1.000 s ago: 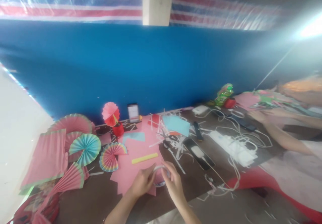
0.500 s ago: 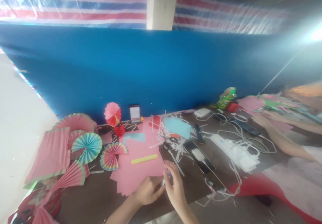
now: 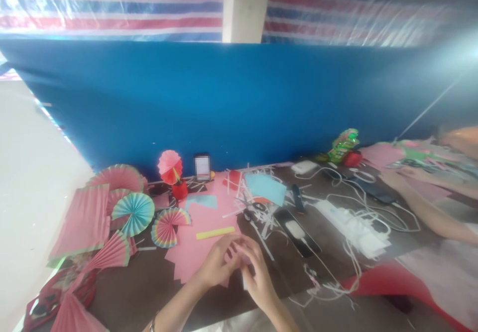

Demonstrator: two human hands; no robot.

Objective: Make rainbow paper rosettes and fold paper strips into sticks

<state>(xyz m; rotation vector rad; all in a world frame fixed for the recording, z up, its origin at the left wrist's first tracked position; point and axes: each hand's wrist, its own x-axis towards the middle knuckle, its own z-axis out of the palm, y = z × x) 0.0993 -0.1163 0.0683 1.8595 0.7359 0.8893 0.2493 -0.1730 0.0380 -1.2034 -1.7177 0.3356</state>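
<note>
My left hand [image 3: 215,265] and my right hand [image 3: 257,275] meet over the front edge of the pink paper sheets [image 3: 190,257]. The fingers of both are bent, and their tips come together. Whatever they pinch is too small or hidden to make out. A bit of something white shows just below the right fingers. Right behind the hands, a folded yellow paper strip [image 3: 215,233] lies on the pink sheets. To the left rests a pleated pink fan with a rainbow edge [image 3: 164,228].
Left are a blue paper fan [image 3: 133,214] and several pink fans. A red pot [image 3: 179,190] holds a pink paper rosette. White paper scraps [image 3: 264,217], scissors [image 3: 249,215], a phone [image 3: 297,232] and a white power strip [image 3: 353,227] lie right. Another person's arm [image 3: 421,207] reaches in.
My hands have drawn closer together, the left fingers now rising to meet the right ones. The whitish piece seen between them is now mostly covered. The view has shifted slightly.
</note>
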